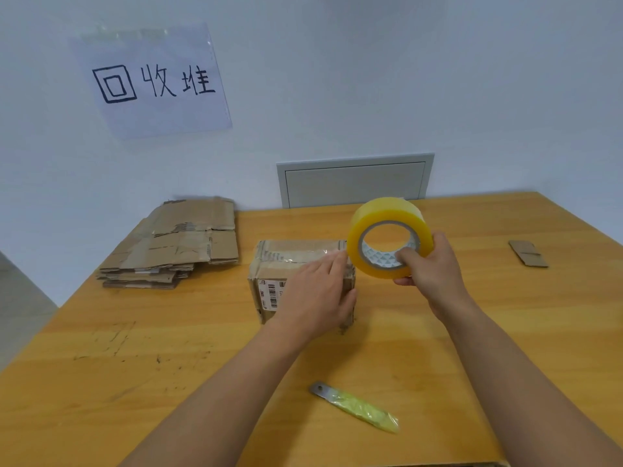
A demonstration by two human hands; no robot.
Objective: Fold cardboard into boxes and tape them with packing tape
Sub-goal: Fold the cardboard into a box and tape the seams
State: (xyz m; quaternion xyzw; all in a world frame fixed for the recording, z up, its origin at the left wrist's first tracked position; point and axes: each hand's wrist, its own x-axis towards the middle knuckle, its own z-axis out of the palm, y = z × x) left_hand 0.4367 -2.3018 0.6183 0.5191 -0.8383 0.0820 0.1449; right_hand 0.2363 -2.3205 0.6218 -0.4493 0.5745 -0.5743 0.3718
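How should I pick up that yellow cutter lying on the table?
Probably best to grab the cutter by its yellow handle, coming down from above at the near right end. It lies flat, and the bare metal blade pokes out toward the far left, so keep fingers away from that end.

bright even light, soft shadows, wide-angle distortion
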